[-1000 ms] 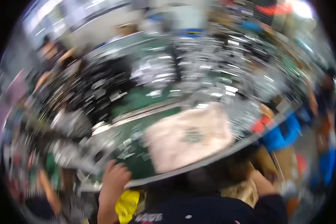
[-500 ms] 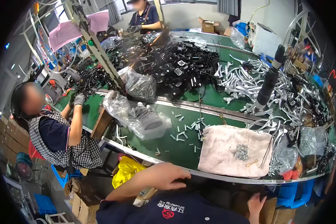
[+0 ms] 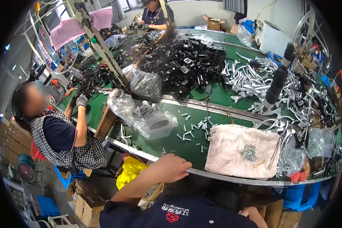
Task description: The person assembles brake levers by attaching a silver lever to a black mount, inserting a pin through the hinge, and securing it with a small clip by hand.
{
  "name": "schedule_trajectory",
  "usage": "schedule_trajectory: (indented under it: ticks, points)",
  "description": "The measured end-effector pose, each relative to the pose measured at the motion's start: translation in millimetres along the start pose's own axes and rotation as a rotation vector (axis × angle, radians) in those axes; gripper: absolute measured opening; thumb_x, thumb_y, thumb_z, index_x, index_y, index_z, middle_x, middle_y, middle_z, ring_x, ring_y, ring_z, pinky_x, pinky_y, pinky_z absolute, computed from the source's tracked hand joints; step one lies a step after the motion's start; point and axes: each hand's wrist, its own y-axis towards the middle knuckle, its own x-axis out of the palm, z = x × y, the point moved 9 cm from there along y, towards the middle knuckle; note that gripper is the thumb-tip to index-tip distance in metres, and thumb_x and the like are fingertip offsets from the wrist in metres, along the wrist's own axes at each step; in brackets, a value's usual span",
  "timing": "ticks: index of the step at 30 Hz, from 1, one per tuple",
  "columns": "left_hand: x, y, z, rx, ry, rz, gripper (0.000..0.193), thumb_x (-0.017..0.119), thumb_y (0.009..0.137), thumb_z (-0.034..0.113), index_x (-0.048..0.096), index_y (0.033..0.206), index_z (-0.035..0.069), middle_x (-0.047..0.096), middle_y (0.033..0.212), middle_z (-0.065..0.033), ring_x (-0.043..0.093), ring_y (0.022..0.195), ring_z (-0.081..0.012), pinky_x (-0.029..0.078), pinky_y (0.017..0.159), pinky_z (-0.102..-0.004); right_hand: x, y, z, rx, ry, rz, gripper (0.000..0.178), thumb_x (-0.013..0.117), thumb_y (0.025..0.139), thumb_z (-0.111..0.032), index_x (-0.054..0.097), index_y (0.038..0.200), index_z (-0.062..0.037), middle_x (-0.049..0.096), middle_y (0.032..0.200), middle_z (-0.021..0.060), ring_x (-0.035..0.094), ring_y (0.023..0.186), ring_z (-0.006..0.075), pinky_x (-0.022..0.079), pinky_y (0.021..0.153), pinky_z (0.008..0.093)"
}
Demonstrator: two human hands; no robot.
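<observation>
Silver pins (image 3: 200, 124) at one o'clock from my left hand (image 3: 173, 167), right hand (image 3: 250, 212) at its four o'clock, both grips I cannot tell

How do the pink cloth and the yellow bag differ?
The pink cloth is pale; the yellow bag is vivid. The pink cloth lies spread on the green table; the yellow bag sits bunched up below the table's edge. Both look soft.
</observation>
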Motion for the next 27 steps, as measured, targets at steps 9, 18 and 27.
schedule_trajectory:
  ticks: [9,18,27]
  points:
    - [-14,-10,-21,-0.087,0.010,0.076,0.025,0.056,0.075,0.025,0.054,0.095,0.009,0.058,0.076,-0.0093,0.056,0.072,-0.0282,0.043,0.066,-0.0374,37,-13,-56,0.213,-0.995,-0.153,0.025,0.044,0.078,-0.033,0.052,0.080,-0.0099,0.053,0.076,0.0055,0.050,0.073,0.0229,0.041,0.068,0.0400]
    - [-5,-28,-31,-0.138,-0.046,0.179,0.024,0.056,0.076,0.025,0.055,0.094,0.009,0.058,0.076,-0.0093,0.056,0.073,-0.0281,0.043,0.065,-0.0375,27,-166,-238,-0.366,-0.655,0.557,0.024,0.045,0.078,-0.032,0.052,0.080,-0.0096,0.052,0.075,0.0054,0.049,0.072,0.0227,0.041,0.067,0.0398]
    - [-68,-86,-90,-0.628,-0.129,0.525,0.030,0.059,0.071,0.016,0.055,0.101,0.013,0.062,0.085,-0.0081,0.060,0.069,-0.0240,0.048,0.063,-0.0336,69,-277,-316,-0.823,-0.668,0.868,0.023,0.045,0.078,-0.031,0.052,0.079,-0.0093,0.052,0.074,0.0054,0.049,0.071,0.0225,0.040,0.067,0.0395]
